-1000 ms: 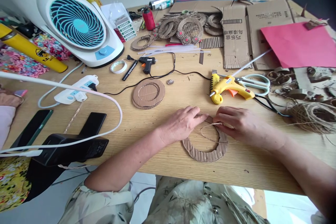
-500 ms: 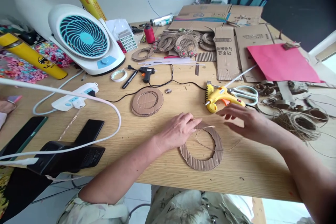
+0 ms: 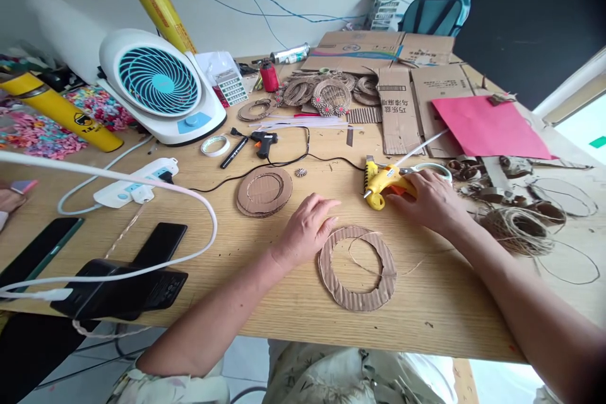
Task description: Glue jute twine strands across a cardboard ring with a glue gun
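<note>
My left hand (image 3: 305,227) rests just above the upper left edge of a corrugated cardboard ring (image 3: 387,265), fingers stretched out and thumb apart, gripping nothing. A thin strand of twine (image 3: 416,264) crosses the ring's opening and trails off to the right. Farther right, my right hand (image 3: 433,202) is closed around the handle of a yellow hot glue gun (image 3: 382,180), which lies on the table with its nozzle toward the left. Its grip is partly hidden by my fingers. Scissors (image 3: 438,170) with pale handles lie behind that hand.
A box cutter (image 3: 369,170) lies by the glue gun. Left of the ring are a cardboard disc (image 3: 265,205) and a small round ornament (image 3: 301,172). A twine roll (image 3: 514,230) sits at right. A fan (image 3: 161,85), power strip (image 3: 137,183) and white cable (image 3: 211,221) occupy the left.
My right hand has moved from above the table onto the glue gun's handle and closed around it. My left hand has lifted off the ring's upper edge. The view has shifted slightly.
</note>
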The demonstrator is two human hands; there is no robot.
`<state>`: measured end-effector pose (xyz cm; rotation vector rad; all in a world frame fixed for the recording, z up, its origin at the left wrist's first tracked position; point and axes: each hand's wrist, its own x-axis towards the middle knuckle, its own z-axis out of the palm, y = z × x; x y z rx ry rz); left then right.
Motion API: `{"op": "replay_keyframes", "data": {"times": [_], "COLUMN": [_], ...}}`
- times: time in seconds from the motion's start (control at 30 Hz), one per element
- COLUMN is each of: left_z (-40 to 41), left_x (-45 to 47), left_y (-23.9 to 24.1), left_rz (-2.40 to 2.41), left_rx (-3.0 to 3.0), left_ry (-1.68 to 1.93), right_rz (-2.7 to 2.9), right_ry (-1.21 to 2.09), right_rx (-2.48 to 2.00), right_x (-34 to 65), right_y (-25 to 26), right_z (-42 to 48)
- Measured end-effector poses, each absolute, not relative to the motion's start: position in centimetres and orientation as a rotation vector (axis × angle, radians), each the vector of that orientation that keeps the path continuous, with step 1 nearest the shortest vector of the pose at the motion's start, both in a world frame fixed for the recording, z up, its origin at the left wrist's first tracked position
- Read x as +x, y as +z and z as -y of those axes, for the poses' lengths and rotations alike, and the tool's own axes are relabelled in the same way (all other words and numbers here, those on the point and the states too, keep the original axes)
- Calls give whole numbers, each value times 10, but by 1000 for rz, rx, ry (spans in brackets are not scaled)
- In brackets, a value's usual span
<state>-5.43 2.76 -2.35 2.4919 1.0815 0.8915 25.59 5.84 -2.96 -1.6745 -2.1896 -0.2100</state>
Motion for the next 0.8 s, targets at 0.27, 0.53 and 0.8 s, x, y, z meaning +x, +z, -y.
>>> {"op": "replay_keyframes", "data": {"times": [0.27,0.53,0.8], "left_z": [-41,-53,-61], "left_x": [-65,-62,-28], "left_y": [-19,13,81], "left_rz": [-1167,-1103,-804], "left_rx": [2226,2104,2243], "left_ry": [1063,1149,1176], "right_rz": [2221,2131,2023], "right_ry": [-192,-661,-1038], "right_rx": [-1518,-1262,-1190], "right_x": [240,218,213], "right_y": [-19,12,27], "right_z": [-48,-27,-14]}}
